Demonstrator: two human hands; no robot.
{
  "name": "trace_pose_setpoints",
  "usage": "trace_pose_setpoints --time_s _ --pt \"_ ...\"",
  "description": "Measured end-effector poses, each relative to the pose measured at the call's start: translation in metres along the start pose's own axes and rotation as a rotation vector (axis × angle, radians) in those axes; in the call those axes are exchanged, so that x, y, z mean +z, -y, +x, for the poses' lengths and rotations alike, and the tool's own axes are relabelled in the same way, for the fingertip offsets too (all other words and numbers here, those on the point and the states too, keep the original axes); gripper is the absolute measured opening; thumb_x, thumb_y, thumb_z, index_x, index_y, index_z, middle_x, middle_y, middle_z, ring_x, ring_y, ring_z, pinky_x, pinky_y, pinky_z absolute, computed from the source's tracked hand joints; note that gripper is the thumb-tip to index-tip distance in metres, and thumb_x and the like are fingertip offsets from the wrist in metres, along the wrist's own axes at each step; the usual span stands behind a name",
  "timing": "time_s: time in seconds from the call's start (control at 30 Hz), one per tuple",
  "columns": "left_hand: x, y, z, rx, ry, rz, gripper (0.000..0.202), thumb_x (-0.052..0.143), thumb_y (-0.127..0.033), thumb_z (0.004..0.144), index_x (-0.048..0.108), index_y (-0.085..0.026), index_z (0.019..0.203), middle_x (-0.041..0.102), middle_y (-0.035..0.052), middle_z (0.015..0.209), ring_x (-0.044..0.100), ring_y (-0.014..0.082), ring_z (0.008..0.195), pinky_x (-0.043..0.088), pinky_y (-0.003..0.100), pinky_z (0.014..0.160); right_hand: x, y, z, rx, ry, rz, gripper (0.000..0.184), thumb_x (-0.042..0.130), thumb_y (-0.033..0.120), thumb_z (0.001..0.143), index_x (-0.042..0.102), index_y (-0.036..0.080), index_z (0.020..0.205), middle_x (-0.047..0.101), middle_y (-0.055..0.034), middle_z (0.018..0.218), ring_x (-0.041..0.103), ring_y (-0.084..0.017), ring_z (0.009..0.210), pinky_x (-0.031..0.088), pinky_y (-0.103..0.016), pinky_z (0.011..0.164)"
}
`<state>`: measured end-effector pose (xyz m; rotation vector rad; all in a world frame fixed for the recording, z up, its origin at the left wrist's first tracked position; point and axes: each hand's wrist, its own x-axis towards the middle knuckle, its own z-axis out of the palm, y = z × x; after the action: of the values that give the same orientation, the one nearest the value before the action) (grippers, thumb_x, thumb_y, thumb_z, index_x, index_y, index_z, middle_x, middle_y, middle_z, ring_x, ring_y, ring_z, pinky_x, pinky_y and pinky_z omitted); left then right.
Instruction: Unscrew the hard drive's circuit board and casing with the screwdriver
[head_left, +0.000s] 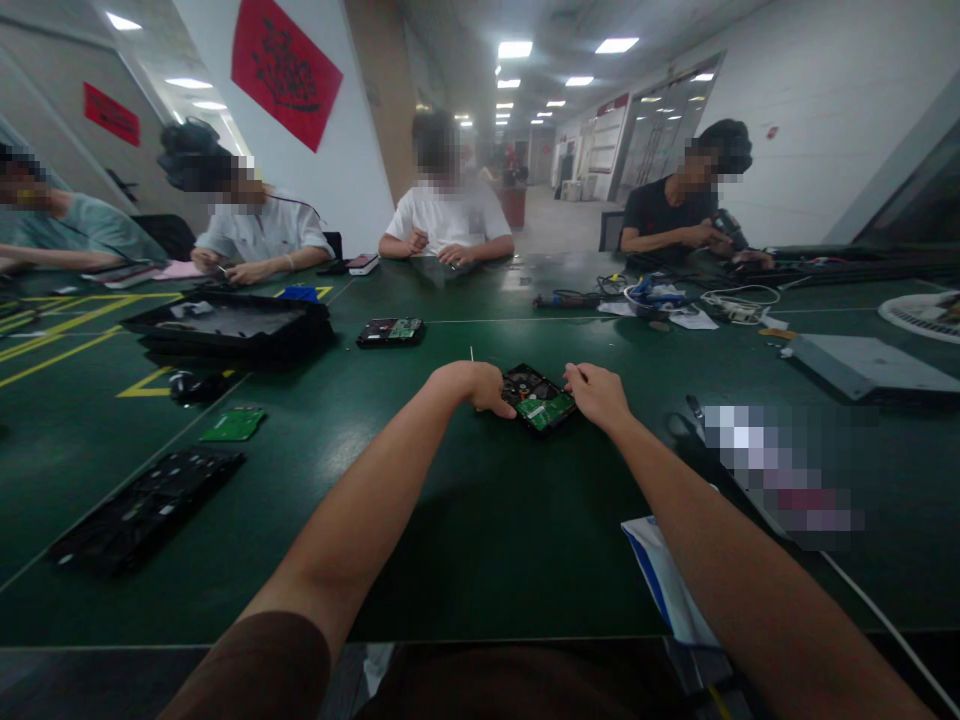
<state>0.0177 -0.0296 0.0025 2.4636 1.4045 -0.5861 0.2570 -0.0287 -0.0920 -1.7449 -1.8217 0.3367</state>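
Observation:
A black hard drive with a green circuit board (538, 398) lies on the dark green table (450, 520) in front of me. My left hand (480, 386) is curled against the drive's left edge and holds a thin tool whose tip sticks up above the fist. On the drive's right edge, my right hand (596, 392) grips with bent fingers. Both arms reach straight out from the near edge.
A second hard drive (391, 331) lies further back. A black tray (229, 328), a loose green board (233, 424) and a black panel (146, 508) are at the left. A grey case (862, 366), cables (739, 303) and a blue-white bag (664, 580) are right. Several people sit around the far side.

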Motion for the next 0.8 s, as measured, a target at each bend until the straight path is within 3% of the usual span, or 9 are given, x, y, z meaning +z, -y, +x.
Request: trace_pose_setpoints --time_s 0.07,0.23,0.33,0.4,0.47,0.6,0.7,0.8 --pt "0.004 0.003 0.005 -0.027 -0.019 -0.036 0.067 0.055 -0.072 0.085 0.079 -0.016 0.112 0.076 0.0176 0.111 0.07 0.0323 0.098 0.052 0.037 0.085 0.0 0.0 0.0 0.02 -0.002 0.01 0.044 0.04 0.046 0.104 0.073 0.02 0.09 0.076 -0.0047 0.086 0.068 -0.017 0.075 0.045 -0.029 0.071" --pt "0.014 0.011 0.02 -0.056 -0.136 -0.072 0.086 0.027 -0.077 0.093 0.062 -0.015 0.141 0.062 0.0241 0.14 0.06 0.0394 0.125 0.05 0.045 0.096 0.002 0.004 -0.004 0.084 0.05 0.108 0.041 0.041 0.046 0.104 0.069 0.02 0.089 0.074 -0.0045 0.081 0.064 -0.014 0.056 0.047 -0.026 0.058" --pt "0.014 0.012 0.021 -0.046 -0.077 -0.188 0.097 0.017 -0.084 0.089 0.059 -0.014 0.143 0.063 0.0244 0.136 0.069 0.0352 0.108 0.055 0.042 0.087 0.001 0.007 -0.006 0.068 0.067 0.12 0.036 0.044 0.042 0.103 0.068 0.019 0.088 0.07 -0.0027 0.07 0.061 -0.012 0.05 0.048 -0.025 0.057" --pt "0.012 0.011 0.019 -0.017 0.007 -0.238 0.103 0.023 -0.09 0.083 0.06 -0.013 0.14 0.067 0.0227 0.129 0.073 0.0304 0.091 0.057 0.038 0.078 0.001 0.007 -0.006 0.07 0.052 0.168 0.031 0.046 0.038 0.102 0.07 0.019 0.097 0.069 -0.002 0.07 0.062 -0.012 0.052 0.05 -0.024 0.058" --pt "0.009 0.01 0.015 0.014 0.039 -0.214 0.106 0.037 -0.094 0.075 0.061 -0.013 0.138 0.068 0.0217 0.127 0.073 0.0295 0.089 0.057 0.037 0.078 0.002 0.006 -0.004 0.094 0.052 0.248 0.031 0.047 0.037 0.101 0.069 0.019 0.115 0.071 -0.0027 0.076 0.063 -0.012 0.054 0.051 -0.023 0.057" --pt "0.008 0.009 0.01 0.023 0.006 -0.1 0.118 0.058 -0.094 0.061 0.054 -0.013 0.146 0.057 0.0246 0.143 0.064 0.0387 0.117 0.054 0.044 0.096 0.006 0.0 0.003 0.101 0.108 0.375 0.048 0.047 0.039 0.101 0.054 0.021 0.145 0.073 -0.0097 0.11 0.062 -0.012 0.061 0.049 -0.022 0.048" --pt "0.01 0.009 0.009 -0.012 -0.007 -0.087 0.129 0.069 -0.089 0.055 0.039 -0.016 0.157 0.042 0.0246 0.156 0.052 0.0444 0.132 0.048 0.051 0.106 0.01 -0.003 0.008 0.056 0.139 0.417 0.053 0.045 0.042 0.102 0.046 0.024 0.152 0.062 -0.0125 0.139 0.061 -0.011 0.066 0.045 -0.021 0.043" --pt "0.014 0.008 0.011 -0.038 -0.019 -0.119 0.132 0.077 -0.081 0.053 0.03 -0.022 0.162 0.031 0.0225 0.163 0.046 0.0471 0.137 0.047 0.053 0.107 0.011 -0.003 0.01 0.018 0.111 0.302 0.053 0.043 0.047 0.104 0.049 0.024 0.151 0.067 -0.0126 0.129 0.06 -0.011 0.062 0.045 -0.021 0.045"
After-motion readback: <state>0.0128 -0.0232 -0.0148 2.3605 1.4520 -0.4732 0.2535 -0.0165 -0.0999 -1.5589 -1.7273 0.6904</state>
